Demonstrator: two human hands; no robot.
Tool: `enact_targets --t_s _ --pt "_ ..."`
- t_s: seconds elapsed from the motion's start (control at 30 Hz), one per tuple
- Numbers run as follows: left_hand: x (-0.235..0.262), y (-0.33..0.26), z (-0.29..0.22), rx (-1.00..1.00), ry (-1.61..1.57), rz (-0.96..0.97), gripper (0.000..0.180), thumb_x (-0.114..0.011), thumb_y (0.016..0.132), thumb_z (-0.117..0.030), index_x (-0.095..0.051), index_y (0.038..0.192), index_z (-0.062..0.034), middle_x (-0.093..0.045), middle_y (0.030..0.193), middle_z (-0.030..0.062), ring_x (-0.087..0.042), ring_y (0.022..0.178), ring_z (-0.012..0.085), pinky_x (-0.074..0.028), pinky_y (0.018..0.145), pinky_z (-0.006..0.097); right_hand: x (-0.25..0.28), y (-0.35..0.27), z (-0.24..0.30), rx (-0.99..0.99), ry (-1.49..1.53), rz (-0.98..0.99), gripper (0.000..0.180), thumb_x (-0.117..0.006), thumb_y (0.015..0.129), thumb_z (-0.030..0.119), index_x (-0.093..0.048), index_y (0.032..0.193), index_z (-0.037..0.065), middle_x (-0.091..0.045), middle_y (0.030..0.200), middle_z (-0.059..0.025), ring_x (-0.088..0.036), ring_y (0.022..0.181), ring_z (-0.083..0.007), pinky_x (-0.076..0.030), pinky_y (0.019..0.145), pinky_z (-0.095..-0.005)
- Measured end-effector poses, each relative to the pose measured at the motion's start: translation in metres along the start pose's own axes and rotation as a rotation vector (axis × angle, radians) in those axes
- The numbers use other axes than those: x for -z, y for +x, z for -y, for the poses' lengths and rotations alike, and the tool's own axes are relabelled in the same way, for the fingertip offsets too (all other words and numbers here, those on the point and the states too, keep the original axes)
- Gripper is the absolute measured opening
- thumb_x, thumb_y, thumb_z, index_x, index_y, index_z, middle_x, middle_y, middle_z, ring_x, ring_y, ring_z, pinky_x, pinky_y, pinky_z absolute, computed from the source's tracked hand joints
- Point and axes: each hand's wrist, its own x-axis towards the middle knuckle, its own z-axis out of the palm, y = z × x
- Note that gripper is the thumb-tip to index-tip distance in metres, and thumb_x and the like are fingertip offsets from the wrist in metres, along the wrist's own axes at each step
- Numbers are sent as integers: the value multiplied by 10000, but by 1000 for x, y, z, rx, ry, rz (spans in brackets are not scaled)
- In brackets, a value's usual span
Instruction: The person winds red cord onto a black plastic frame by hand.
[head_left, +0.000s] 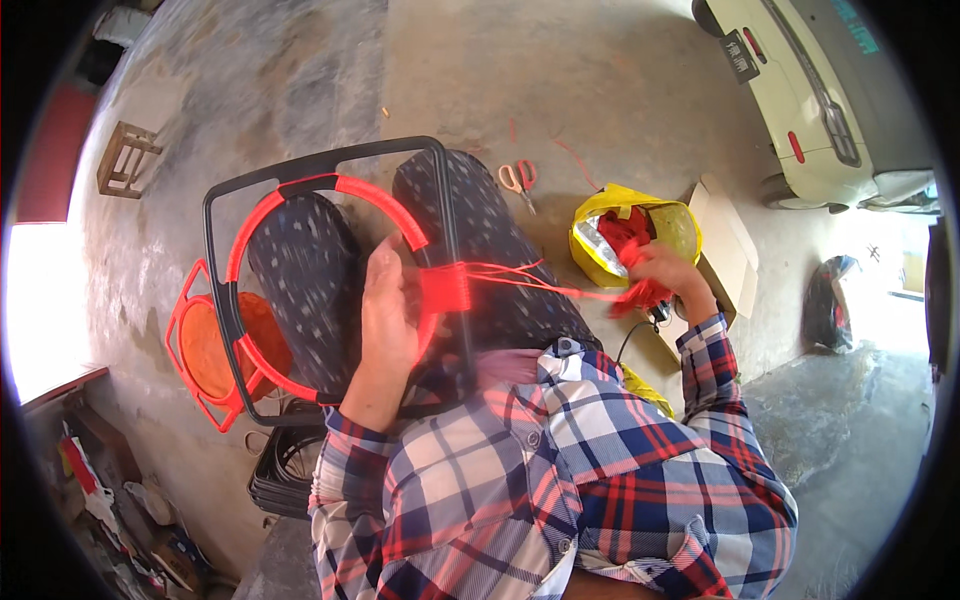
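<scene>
A black frame (330,150), square with rounded corners and a ring inside, rests over my lap. Bright red cord wraps several stretches of the ring (400,212). My left hand (388,310) grips the ring's right side, next to a thick red wrapped band (445,288) that joins ring and outer bar; its fingers are partly hidden behind. From that band, red strands (520,275) run taut to the right. At their far end my right hand (665,272) is closed on a loose bunch of red cord (640,296), beside an open yellow bag (590,215) holding more red material.
Orange-handled scissors (519,182) lie on the floor beyond my knees. Cardboard (730,235) sits behind the bag. An orange-red frame (190,340) and stacked black frames (280,480) are at left. A wooden stool (127,160) stands far left, a parked car (800,100) far right.
</scene>
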Motion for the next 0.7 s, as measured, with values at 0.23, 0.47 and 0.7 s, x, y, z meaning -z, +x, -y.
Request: enact_targets --t_s 0.23,0.47,0.7 --pt "-1 0 -6 46 -171 194 580 -387 1006 -465 -371 1418 -57 -592 1150 138 -597 979 233 -497 838 359 36 -13 -61 110 1701 -842 185 -575 837 141 -588 977 21 -660 964 -148 -659 903 -302 -555 792 -455" --pt "0 -2 -8 76 -226 331 621 -368 993 -458 -434 1337 55 -574 1215 177 -565 1083 273 -449 945 396 -38 18 90 122 1008 -104 284 -625 824 75 -637 1099 0 -651 967 -27 -631 817 -101 -522 722 -269" --pt "14 6 -1 164 -317 504 516 -438 816 -195 -478 1252 78 -606 1146 197 -612 1002 285 -484 888 392 -60 16 177 332 551 238 381 -724 830 147 -622 1166 0 -637 880 10 -567 832 -60 -472 770 -231"
